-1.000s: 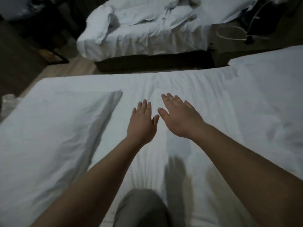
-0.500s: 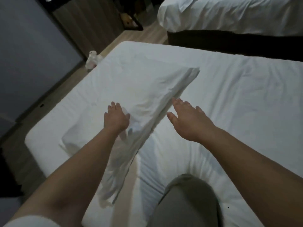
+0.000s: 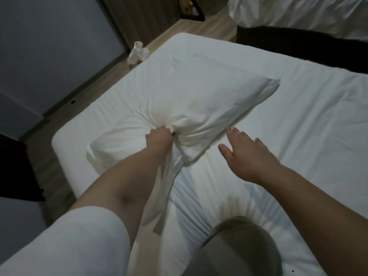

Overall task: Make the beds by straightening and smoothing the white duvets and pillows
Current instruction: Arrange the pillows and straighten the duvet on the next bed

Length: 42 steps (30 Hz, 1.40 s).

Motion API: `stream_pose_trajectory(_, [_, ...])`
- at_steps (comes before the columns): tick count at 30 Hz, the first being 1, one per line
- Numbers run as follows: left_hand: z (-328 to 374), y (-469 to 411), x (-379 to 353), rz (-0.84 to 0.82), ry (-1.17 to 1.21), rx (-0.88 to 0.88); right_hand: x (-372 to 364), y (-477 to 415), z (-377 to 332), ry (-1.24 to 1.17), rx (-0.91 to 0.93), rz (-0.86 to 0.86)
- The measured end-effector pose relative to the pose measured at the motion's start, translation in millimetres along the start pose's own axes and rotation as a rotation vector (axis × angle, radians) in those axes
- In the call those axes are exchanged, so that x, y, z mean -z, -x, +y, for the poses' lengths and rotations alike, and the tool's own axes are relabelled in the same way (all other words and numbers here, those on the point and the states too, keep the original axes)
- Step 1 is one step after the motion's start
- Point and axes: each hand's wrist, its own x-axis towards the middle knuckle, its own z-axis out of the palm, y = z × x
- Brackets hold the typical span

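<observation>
At the far left a grey-blue wall (image 3: 49, 46) meets a strip of wooden floor (image 3: 95, 90), where a crumpled plastic bag (image 3: 138, 54) lies just beside the far left corner of the near bed (image 3: 298, 126). A white sleeve (image 3: 69, 246) fills the near left corner, and from it the bare forearm reaches out to the left hand (image 3: 159, 138). This hand grips a bunched fistful of fabric at the near edge of the white pillow (image 3: 199, 100). The pillow lies slantwise on the left half of the near bed, and a loose end of its pillowcase (image 3: 165, 196) trails toward the near side beside the forearm. To the right, the right hand (image 3: 247, 154) is palm down with fingers straight and spread, its fingertips just beside the pillow's near right edge; whether it touches the sheet cannot be told. A knee (image 3: 239, 246) in grey trousers presses into the mattress at near centre. At the far right stands a second bed (image 3: 298, 14) with white bedding over a dark base (image 3: 298, 48).
</observation>
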Motion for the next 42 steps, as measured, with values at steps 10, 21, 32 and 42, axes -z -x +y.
stream_pose_trajectory(10, [96,51,125,0.115,-0.005,-0.314,29,3,9,-0.115,-0.001,0.094])
stream_pose_trajectory(21, [264,195,83,-0.083,0.282,-0.663,67,55,131,-0.552,-0.669,0.44])
stream_pose_trajectory(32, [175,78,55,-0.319,0.672,0.011,21,56,155,-0.542,-0.659,0.185])
stream_pose_trajectory(42, [191,51,70,-0.483,1.059,0.055,5,37,168,-0.582,-0.735,0.24])
